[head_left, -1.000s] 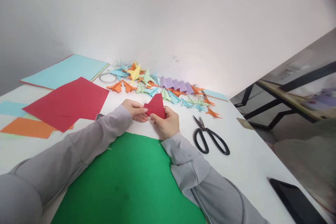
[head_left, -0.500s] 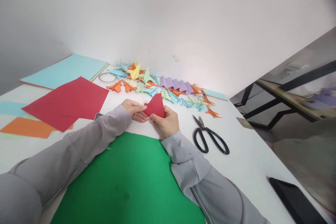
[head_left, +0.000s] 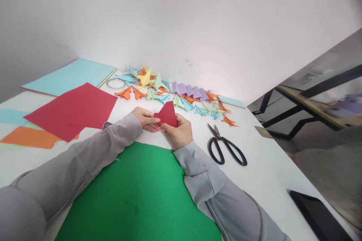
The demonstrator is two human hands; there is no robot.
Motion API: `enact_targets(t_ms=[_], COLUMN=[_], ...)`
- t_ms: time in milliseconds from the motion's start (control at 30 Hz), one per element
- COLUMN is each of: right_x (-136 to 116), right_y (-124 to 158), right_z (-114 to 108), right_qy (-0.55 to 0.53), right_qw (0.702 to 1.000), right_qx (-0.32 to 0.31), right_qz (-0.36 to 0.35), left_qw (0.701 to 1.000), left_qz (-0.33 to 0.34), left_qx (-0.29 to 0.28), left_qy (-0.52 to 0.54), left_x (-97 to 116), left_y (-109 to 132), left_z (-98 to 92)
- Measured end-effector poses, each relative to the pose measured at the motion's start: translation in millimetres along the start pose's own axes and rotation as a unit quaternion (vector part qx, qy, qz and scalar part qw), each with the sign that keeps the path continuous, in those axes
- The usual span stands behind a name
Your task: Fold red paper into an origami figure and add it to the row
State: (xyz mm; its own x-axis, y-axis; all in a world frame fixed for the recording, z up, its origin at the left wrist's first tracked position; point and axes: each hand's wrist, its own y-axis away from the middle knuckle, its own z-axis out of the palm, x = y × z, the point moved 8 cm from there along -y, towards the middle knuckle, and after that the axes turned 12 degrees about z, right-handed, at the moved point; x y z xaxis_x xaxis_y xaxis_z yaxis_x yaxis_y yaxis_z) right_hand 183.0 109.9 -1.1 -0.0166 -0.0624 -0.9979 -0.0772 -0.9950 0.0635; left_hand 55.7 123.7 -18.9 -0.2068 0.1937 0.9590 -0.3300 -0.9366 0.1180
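Observation:
Between my hands, above the white table, is a small piece of folded red paper [head_left: 167, 114] with a point sticking up. My left hand [head_left: 147, 119] pinches its left corner between thumb and fingers. My right hand [head_left: 180, 131] grips the lower right part, thumb in front and fingers behind, so some of the paper is hidden. Just below the hands lies a large green sheet [head_left: 135, 188]. Beyond them, several folded paper figures [head_left: 178, 101] in orange, blue, green and yellow are spread along the wall, with a pleated purple paper piece [head_left: 190, 91] among them.
Black-handled scissors [head_left: 226, 145] lie to the right, blades slightly parted. A black flat device [head_left: 319, 211] rests near the right edge. On the left are a red sheet [head_left: 76, 109], an orange sheet [head_left: 31, 137], a blue stack [head_left: 70, 75] and a ring-shaped item [head_left: 115, 83].
The left fingers have shifted slightly on the red paper, and its left part has turned a little upward. Both hands keep their hold; other things stay in place.

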Motion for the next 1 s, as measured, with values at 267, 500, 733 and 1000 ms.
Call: enact_targets(t_ms=[267, 500, 733, 1000], right_x=[3, 12, 10, 9], right_y=[-2, -8, -7, -6], right_z=[0, 0, 1, 7], right_qy=[-0.025, -0.123, -0.124, -0.144], right_qw=[0.999, 0.991, 0.99, 0.985], right_qx=[-0.021, -0.053, -0.055, -0.089], right_qz=[-0.003, 0.027, 0.025, 0.044], left_qw=[1.0, 0.997, 0.998, 0.996], left_qz=[-0.009, -0.012, 0.004, 0.002], left_qx=[0.021, 0.063, 0.041, 0.076], left_qy=[0.004, 0.047, 0.054, 0.036], left_x=[3, 10, 14, 11], left_y=[3, 6, 9, 8], left_z=[-0.6, -1.8, 0.1, -2.5])
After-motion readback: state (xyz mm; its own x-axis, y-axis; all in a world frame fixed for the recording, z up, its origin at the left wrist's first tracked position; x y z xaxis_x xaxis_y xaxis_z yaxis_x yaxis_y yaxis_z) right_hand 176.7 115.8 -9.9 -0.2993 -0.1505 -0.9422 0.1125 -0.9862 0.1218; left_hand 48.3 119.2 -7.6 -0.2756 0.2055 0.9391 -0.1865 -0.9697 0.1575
